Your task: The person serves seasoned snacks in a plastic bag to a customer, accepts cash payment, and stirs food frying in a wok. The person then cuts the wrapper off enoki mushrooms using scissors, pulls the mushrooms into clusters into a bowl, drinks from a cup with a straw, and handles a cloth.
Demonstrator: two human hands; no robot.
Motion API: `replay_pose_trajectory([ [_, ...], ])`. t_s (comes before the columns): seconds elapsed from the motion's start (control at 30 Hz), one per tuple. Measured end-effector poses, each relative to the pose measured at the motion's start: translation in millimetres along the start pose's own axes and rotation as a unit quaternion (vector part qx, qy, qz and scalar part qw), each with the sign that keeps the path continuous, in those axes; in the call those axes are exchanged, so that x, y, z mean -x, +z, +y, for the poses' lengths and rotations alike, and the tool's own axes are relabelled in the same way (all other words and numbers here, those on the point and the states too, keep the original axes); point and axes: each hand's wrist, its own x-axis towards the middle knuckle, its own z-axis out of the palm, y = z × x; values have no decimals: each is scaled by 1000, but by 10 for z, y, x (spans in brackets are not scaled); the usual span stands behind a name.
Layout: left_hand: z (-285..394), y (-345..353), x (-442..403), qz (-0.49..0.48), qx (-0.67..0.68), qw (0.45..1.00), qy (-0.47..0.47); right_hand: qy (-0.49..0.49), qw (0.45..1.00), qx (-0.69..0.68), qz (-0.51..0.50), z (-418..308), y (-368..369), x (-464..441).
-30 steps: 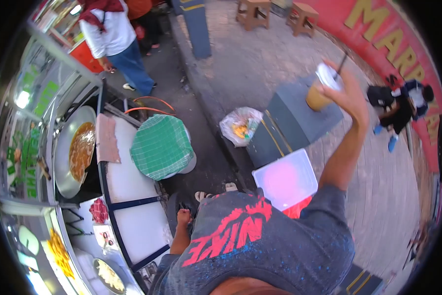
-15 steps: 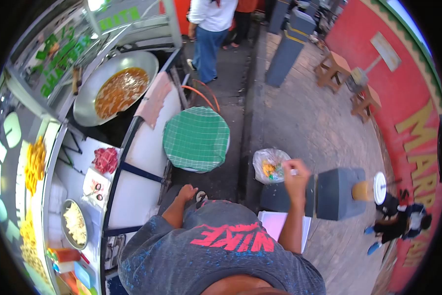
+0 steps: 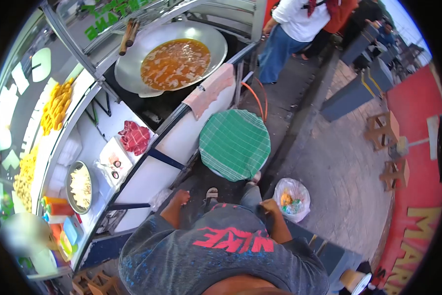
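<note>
My left hand (image 3: 182, 197) hangs beside the cart's white side panel, fingers curled in and nothing visible in it. Close to my hip, my right hand (image 3: 269, 207) is closed; something dark shows at its fingers, too small to make out. In front of me stands a round container covered by a green checked cloth (image 3: 234, 144). A clear plastic bag (image 3: 292, 199) with orange and green scraps lies to the right, beyond my right hand.
On the cart, a large wok (image 3: 175, 64) holds bubbling brown oil, with a red cloth (image 3: 134, 137), a bowl of pale strips (image 3: 80, 188) and sauce bottles (image 3: 57, 205) nearer. A person (image 3: 299, 27) stands ahead. Grey posts (image 3: 351, 96) and wooden stools (image 3: 381, 131) are on the right.
My right hand has come down from its raised place near the plastic bag to my hip. The view has turned left toward the cart, and my feet have shifted.
</note>
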Motion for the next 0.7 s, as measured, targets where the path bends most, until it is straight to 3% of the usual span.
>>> replay_pose_trajectory([
  [0.07,310,24,324,76,26,992,-97,-57,995,-16,83,-46,-468,-574],
  [0.1,316,100,317,112,38,983,-142,-14,998,4,60,-148,-629,-773],
  [0.17,137,271,2,83,-185,978,51,-117,992,9,55,-68,-685,-1230],
  [0.2,224,407,-51,102,-128,984,73,-174,983,12,50,-61,-790,-1530],
  [0.23,303,547,-112,118,-72,986,97,-172,973,151,22,-397,-939,-1378],
  [0.27,669,776,86,155,153,975,45,-203,958,196,-45,-361,-968,-1615],
  [0.3,1025,958,231,189,369,910,-4,-233,936,238,-111,-295,-987,-1857],
  [0.4,1844,1360,457,360,103,926,47,-217,880,329,-266,-504,-1231,-1878],
  [0.47,2199,1430,535,500,134,846,125,-227,844,390,-289,-889,-1526,-1842],
  [0.53,2554,1147,781,566,255,771,142,-207,826,451,-269,-1204,-1743,-1792],
  [0.63,2907,235,1331,692,166,686,151,-193,899,324,-221,-1106,-1959,-2065],
  [0.67,2929,-114,1456,725,129,666,117,-218,908,295,-203,-1036,-2031,-2135],
  [0.7,2861,-469,1549,751,74,640,144,-241,915,264,-185,-927,-2101,-2176],
])
